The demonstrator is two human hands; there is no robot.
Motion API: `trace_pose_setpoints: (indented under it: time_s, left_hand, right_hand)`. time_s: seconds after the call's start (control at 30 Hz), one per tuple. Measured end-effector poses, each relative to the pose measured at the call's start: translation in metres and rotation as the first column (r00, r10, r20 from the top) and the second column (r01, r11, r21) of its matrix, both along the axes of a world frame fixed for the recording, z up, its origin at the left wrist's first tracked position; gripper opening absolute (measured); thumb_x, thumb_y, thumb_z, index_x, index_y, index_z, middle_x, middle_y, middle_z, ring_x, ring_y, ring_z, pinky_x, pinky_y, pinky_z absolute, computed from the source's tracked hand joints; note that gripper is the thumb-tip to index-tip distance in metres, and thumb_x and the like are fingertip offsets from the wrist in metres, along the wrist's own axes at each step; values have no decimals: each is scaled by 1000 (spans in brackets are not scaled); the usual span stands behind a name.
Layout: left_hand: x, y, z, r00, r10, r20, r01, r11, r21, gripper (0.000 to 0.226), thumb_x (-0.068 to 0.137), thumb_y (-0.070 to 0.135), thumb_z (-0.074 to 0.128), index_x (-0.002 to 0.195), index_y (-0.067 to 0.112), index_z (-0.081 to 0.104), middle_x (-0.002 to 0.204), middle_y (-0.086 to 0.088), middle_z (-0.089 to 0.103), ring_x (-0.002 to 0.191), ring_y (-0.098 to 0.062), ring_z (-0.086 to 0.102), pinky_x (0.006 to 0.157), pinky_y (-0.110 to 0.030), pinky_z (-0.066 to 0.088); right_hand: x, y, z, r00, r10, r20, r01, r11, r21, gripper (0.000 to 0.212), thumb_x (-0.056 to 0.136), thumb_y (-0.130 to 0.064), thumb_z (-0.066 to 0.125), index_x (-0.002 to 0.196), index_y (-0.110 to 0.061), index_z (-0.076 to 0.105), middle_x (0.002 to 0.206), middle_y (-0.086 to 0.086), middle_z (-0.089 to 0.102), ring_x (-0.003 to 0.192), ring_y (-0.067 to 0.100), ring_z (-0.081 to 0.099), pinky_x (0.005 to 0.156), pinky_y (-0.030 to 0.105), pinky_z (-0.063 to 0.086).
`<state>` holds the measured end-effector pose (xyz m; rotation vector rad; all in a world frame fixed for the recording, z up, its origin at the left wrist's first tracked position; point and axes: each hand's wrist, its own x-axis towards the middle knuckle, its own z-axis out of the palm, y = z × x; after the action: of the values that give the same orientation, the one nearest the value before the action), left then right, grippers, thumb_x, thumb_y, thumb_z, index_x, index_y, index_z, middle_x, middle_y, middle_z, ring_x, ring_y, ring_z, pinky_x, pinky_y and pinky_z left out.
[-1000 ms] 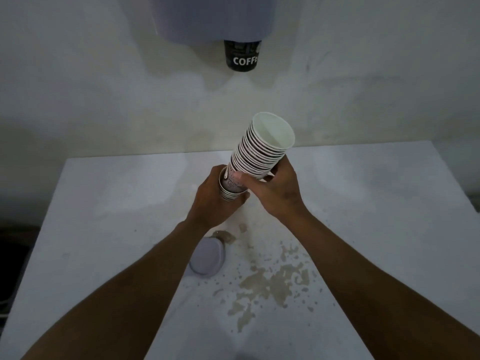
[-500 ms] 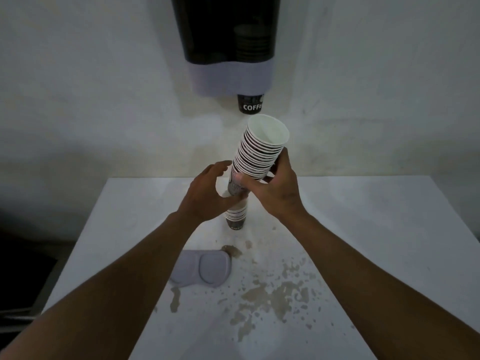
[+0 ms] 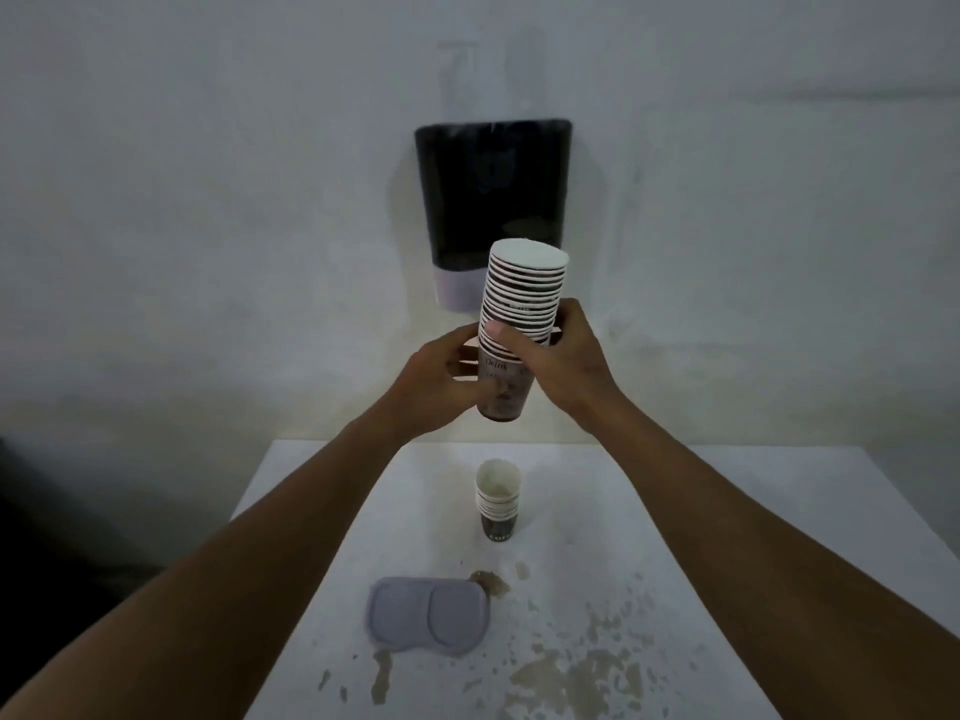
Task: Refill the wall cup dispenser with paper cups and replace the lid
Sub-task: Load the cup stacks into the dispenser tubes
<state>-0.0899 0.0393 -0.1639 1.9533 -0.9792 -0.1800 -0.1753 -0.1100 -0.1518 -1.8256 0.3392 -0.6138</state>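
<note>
paper cup stack point(image 3: 522, 309) upright, both hands grasping its lower end: left hand point(image 3: 441, 379), right hand point(image 3: 563, 363). dispenser point(image 3: 493, 200) lies far, directly above; its top opening is higher than the stack.

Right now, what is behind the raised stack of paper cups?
The dark wall-mounted cup dispenser and white wall. The raised stack of paper cups, held by both hands, covers the dispenser's lower right corner and any outlet there.

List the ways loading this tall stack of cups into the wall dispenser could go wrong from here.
1. Both the left hand and right hand grip only the low end of the tall cup stack; its tilted top may separate or spill.
2. A dropped cup could topple the short stack or land in the brown stains.
3. The lid could be forgotten.
</note>
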Motion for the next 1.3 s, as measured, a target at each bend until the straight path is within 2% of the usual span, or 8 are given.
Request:
trace_pose_setpoints:
  time_s: [0.13, 0.23, 0.33, 0.5, 0.7, 0.93, 1.13, 1.3]
  left_hand:
    - [0, -3, 28, 1000, 8, -6, -8, 999, -47, 63, 78, 35, 80, 133, 21, 54, 119, 3, 68, 102, -14, 67, 85, -32, 59]
    - [3, 0, 49, 996, -20, -91, 14, 998, -69, 56, 80, 24, 80, 130, 23, 57, 116, 5, 69, 103, -12, 67, 87, -32, 59]
    - [8, 4, 70, 993, -22, -116, 10, 995, -100, 56, 81, 14, 77, 131, 26, 54, 113, 8, 67, 101, -7, 65, 89, -33, 58]
    - [21, -2, 110, 1000, 17, -17, -21, 963, -268, 73, 77, 17, 82, 141, 21, 48, 115, 10, 67, 100, -1, 67, 76, -16, 55]
    - [50, -12, 152, 943, 187, 275, -74, 924, -376, 58, 83, 21, 77, 136, 13, 55, 121, -1, 69, 108, -10, 66, 94, -24, 54]
    - [92, -29, 173, 898, 339, 278, -240, 911, -336, 38, 97, 18, 57, 136, 17, 56, 138, 0, 59, 128, -17, 54, 108, -35, 45]
    - [109, -33, 167, 917, 342, 206, -294, 928, -230, 47, 98, 28, 57, 142, 16, 50, 149, -5, 49, 136, -25, 46, 113, -40, 39]
    - [116, -34, 163, 935, 266, 234, -234, 959, -159, 47, 97, 32, 57, 140, 14, 52, 137, -6, 61, 124, -26, 57, 95, -28, 46]
  right_hand:
    - [8, 4, 23, 999, -15, 42, 15, 1000, -20, 72, 72, -57, 78, 124, -24, 42, 110, -14, 57, 95, 5, 60, 69, 15, 49]
    - [9, 1, 39, 996, 39, 77, -37, 999, -19, 87, 65, -68, 75, 135, -26, 48, 125, -8, 62, 111, 12, 62, 86, 31, 58]
    - [13, -1, 57, 993, 29, 113, -24, 999, -48, 81, 61, -66, 78, 129, -28, 56, 118, -12, 67, 106, 7, 65, 89, 38, 59]
    - [30, -3, 99, 974, -77, 214, 100, 990, -99, 70, 66, -55, 85, 123, -25, 58, 109, -14, 68, 97, -1, 65, 81, 25, 57]
    - [54, -9, 155, 933, -148, 329, 200, 971, -129, 66, 71, -56, 80, 122, -26, 53, 98, -24, 59, 86, -13, 58, 64, 7, 47]
    - [78, -13, 194, 871, -213, 443, 271, 960, -72, 61, 79, -55, 74, 125, -21, 53, 107, -16, 59, 86, -10, 56, 61, 5, 46]
    - [95, -15, 211, 832, -262, 488, 292, 956, 15, 66, 82, -54, 72, 133, -21, 46, 113, -11, 58, 100, 7, 62, 75, 17, 55]
    - [114, -15, 209, 834, -276, 479, 331, 943, -33, 95, 83, -57, 68, 153, -40, 5, 139, 5, 54, 116, 25, 61, 93, 44, 56]
